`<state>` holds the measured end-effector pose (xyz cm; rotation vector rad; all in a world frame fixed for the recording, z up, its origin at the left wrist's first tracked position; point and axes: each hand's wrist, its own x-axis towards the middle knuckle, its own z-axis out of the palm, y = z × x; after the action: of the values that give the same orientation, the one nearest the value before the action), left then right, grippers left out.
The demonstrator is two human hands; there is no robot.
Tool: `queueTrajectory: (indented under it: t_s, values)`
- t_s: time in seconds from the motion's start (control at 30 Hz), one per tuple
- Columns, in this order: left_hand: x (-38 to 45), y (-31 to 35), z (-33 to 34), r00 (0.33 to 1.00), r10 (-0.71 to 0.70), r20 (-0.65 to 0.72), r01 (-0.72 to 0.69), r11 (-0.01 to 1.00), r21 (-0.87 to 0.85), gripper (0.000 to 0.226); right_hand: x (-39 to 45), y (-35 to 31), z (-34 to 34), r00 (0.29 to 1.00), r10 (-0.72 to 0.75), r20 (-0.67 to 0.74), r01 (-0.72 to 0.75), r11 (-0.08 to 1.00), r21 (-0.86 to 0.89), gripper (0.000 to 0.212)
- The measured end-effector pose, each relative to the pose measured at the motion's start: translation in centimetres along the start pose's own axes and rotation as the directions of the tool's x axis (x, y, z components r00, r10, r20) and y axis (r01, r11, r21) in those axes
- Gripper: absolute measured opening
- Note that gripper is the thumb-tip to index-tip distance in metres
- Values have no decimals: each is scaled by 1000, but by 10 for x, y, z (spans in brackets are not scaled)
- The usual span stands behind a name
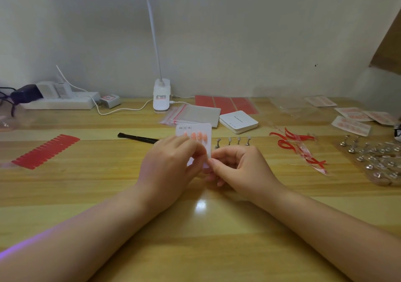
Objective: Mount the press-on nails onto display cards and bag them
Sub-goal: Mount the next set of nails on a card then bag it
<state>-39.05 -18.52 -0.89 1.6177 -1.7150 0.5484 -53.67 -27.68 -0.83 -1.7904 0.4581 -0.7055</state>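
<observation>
Yellowish wooden desk [206,238] carries everything. Just above it, mid-frame, the left hand [171,164] curls its fingers round a white rounded display card [195,136] bearing coral-pink press-on nails [196,136], while the right hand [236,165] pinches the card's lower right edge. Just behind stand four small silver nail holders [233,141] and a black brush [138,138]. Farther back lie clear red-zip bags [193,113], a white square box [238,121], and a white clip lamp [161,96].
</observation>
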Motion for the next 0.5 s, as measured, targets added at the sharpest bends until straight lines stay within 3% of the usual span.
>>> queueTrajectory:
  t_s: [0.23, 0.5]
  values:
    - [3, -5, -3, 998, 19, 55, -17, 999, -48, 26, 1, 1, 1, 1000, -16, -14, 16, 1000, -15, 25]
    - [4, -4, -2, 993, 10, 121, -6, 999, -37, 29, 1, 6, 0, 1000, 7, -3, -8, 996, -85, 14]
